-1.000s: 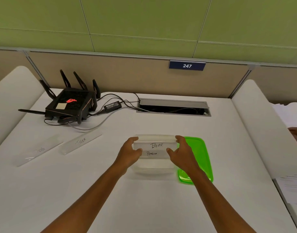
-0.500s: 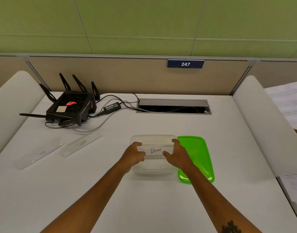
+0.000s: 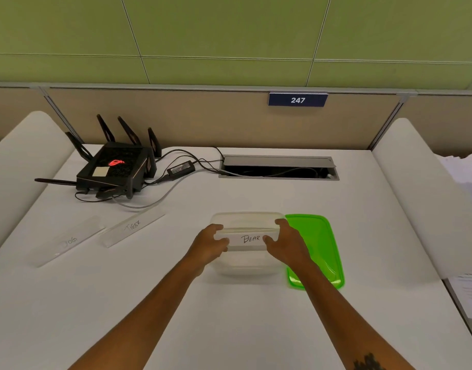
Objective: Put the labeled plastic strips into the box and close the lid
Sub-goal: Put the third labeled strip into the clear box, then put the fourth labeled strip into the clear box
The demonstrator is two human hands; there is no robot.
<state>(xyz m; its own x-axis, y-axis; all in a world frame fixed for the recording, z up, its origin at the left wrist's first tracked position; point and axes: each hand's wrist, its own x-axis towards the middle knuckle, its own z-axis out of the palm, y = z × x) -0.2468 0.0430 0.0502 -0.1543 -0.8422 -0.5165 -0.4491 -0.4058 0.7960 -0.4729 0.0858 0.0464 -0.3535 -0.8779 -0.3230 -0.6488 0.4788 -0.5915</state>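
Now that the PENGUIN label seen a second ago is hidden, the BEAR strip (image 3: 249, 239), pinched endwise by the left hand (image 3: 210, 243) and right hand (image 3: 285, 243), is judged nearly seated inside the clear box (image 3: 246, 265), while the TIGER strip (image 3: 133, 227) and another strip (image 3: 68, 241) lie well left of the box and the green lid (image 3: 317, 244) rests just right of it.

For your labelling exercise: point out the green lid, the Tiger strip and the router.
green lid (image 3: 320, 244), head view, bare middle of its top.
Tiger strip (image 3: 133, 226), head view, on the writing.
router (image 3: 114, 169), head view, top of its body.
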